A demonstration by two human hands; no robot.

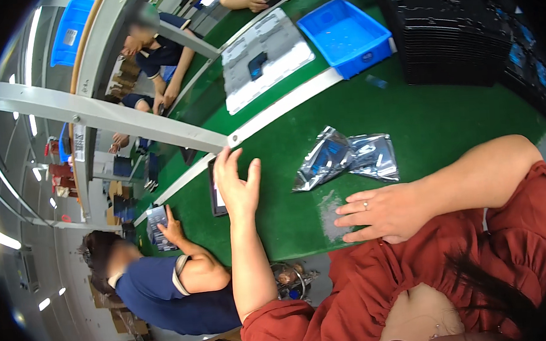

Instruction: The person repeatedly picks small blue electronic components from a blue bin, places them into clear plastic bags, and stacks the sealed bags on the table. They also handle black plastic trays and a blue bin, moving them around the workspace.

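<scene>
My left hand [239, 184] reaches out over the green table [445, 122] with its fingers spread, its palm beside a dark flat device [216, 193] lying near the white edge strip. It holds nothing. My right hand [380, 212], with a ring on one finger, rests flat on the green surface close to the table's near edge, with nothing in it. Two shiny silver bags [347, 156] lie a little beyond my right hand, apart from it.
A blue bin [346, 35] and a tall stack of black trays [452, 31] stand at the far side. A grey tray [266, 55] holds a dark device. A co-worker in a blue shirt [168, 292] has a hand on a packet [157, 226] at my left. Other people sit farther along.
</scene>
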